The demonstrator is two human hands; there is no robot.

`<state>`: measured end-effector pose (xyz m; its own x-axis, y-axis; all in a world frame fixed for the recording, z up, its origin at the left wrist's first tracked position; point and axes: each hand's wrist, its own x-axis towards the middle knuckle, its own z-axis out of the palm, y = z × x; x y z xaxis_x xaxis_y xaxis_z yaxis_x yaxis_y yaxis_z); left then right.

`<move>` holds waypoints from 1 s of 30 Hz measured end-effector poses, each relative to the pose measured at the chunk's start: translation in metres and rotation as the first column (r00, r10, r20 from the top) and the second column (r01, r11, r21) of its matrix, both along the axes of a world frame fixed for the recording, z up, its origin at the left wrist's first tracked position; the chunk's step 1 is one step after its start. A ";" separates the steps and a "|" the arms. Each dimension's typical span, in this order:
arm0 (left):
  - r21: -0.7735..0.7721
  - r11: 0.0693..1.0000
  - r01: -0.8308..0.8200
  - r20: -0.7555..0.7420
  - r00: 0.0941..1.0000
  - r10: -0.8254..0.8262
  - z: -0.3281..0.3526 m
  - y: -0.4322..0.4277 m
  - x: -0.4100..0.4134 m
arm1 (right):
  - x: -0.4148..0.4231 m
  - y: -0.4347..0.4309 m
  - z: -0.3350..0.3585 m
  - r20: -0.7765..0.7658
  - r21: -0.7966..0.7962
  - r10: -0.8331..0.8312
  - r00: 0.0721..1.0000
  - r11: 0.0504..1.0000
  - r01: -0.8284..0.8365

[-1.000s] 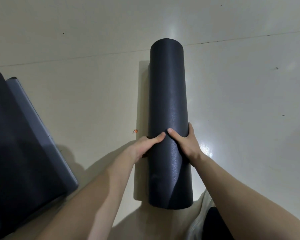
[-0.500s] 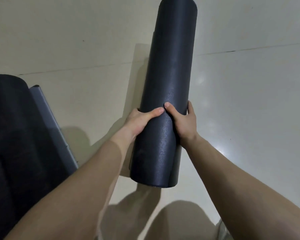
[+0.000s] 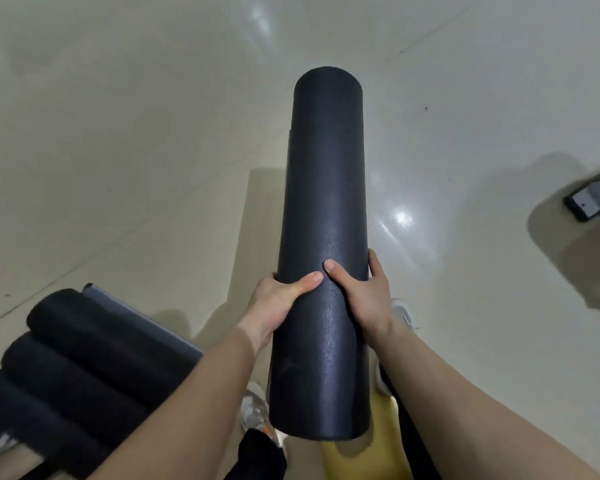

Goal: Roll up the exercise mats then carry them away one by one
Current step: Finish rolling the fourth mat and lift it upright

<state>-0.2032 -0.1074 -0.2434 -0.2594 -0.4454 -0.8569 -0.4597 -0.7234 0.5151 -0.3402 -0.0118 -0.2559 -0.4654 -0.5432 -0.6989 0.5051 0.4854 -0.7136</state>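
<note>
A rolled-up black exercise mat (image 3: 324, 188) is held up off the floor, pointing away from me, its near end low in the view. My left hand (image 3: 278, 303) grips its left side with the thumb across the top. My right hand (image 3: 364, 296) grips the right side, thumb on top and fingers wrapped round the far edge. The two thumbs almost touch in the middle of the roll.
Several rolled black mats (image 3: 73, 368) lie side by side at the lower left next to a flat grey mat edge (image 3: 136, 313). A grey object with a strap (image 3: 593, 199) sits at the right edge. My shoes (image 3: 253, 410) show below on the glossy beige floor (image 3: 118, 133).
The rolled mat has been lifted from the floor and carried while I stood up. The view swung so the pile of rolled mats and the grey object at the right came into sight.
</note>
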 end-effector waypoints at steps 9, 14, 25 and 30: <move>-0.052 0.852 0.521 -0.002 0.853 -0.521 0.125 0.040 -0.083 | -0.013 0.096 0.116 -0.001 -0.044 -0.520 0.854 0.854 0.519; -0.062 0.646 0.761 0.009 0.647 -0.762 0.154 0.080 -0.156 | -0.036 0.147 0.124 0.022 -0.048 -0.734 0.679 0.678 0.734; -0.008 0.111 0.994 0.009 0.111 -0.994 0.142 0.248 -0.292 | -0.072 0.291 0.095 0.070 0.032 -0.991 0.114 0.117 0.993; -0.031 -0.144 0.989 -0.021 -0.144 -0.989 0.134 0.351 -0.335 | -0.084 0.372 0.081 0.022 0.057 -0.993 -0.118 -0.116 0.992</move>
<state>-0.5379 0.2439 -0.1094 -0.4265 0.3426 -0.8371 -0.6352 0.5453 0.5469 -0.4242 0.3599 -0.1753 -0.4459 0.5053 -0.7388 0.4607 -0.5781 -0.6734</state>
